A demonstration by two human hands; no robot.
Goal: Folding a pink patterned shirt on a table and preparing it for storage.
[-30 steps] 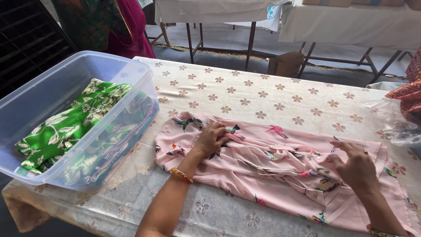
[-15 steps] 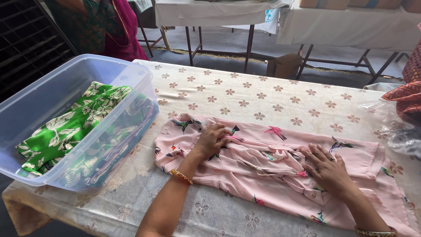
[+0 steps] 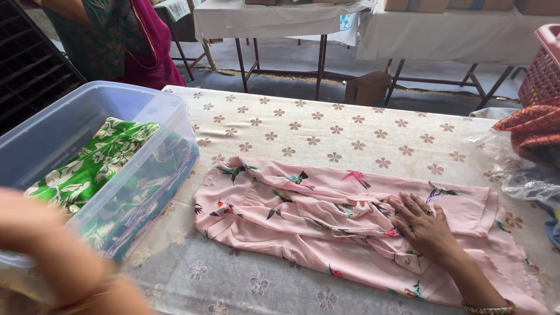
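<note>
A pink garment printed with birds (image 3: 326, 221) lies spread across the table, bunched in folds at its middle. My right hand (image 3: 424, 224) rests flat on it, palm down, fingers apart, right of the bunched folds. My left arm and hand (image 3: 55, 256) are a blur at the lower left, raised close to the camera in front of the plastic bin; I cannot make out the fingers. A gold bangle (image 3: 487, 308) sits on my right wrist.
A clear plastic bin (image 3: 149, 111) on the left holds folded green floral cloth (image 3: 87, 169). The table has a cream flowered cover (image 3: 326, 128). Red patterned cloth (image 3: 534, 125) and a clear plastic bag (image 3: 525, 178) lie at the right edge. Another person in pink and green (image 3: 125, 41) stands behind the bin.
My left hand has lifted off the garment's left part and swung back toward the camera. My right hand has slid left along the garment toward its bunched middle.
</note>
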